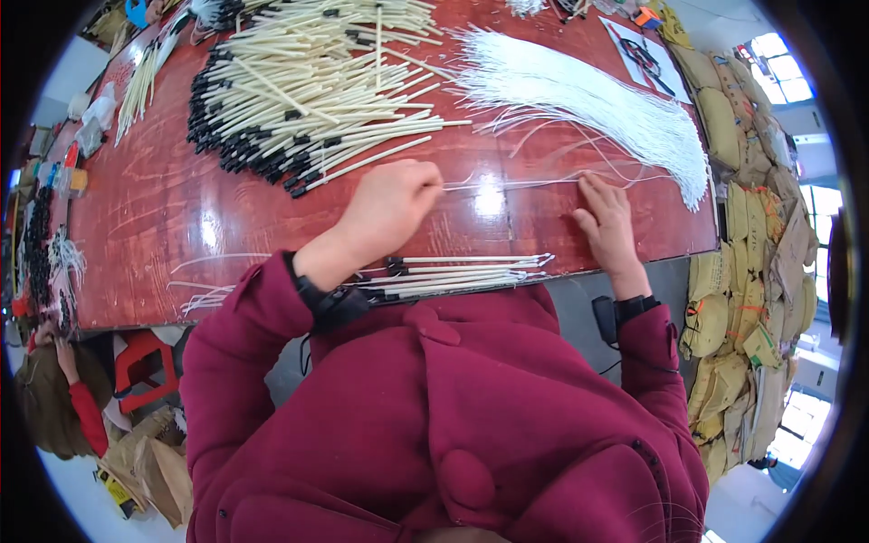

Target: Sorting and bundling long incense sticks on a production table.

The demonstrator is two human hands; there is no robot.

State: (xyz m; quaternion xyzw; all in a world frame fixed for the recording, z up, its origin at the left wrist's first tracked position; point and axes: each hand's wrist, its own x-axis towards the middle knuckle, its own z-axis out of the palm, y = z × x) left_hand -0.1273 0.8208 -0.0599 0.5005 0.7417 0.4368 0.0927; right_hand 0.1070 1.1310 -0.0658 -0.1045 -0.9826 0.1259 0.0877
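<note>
My left hand is closed in a pinch on a thin white cord above the red table. That cord runs across to my right hand, whose fingertips touch it while the thumb stands apart from them. Beyond my left hand lies a big pile of cream sticks, many with black ends. Past my right hand a thick bundle of white cords spreads out, with a few strands trailing toward me. Several finished-looking sticks with cords lie at the table's near edge, partly behind my left wrist.
The red table ends just in front of my body. A paper with black-handled scissors lies at the far right. Stacked sacks line the right side. At the left, another person's arm shows near a red stool.
</note>
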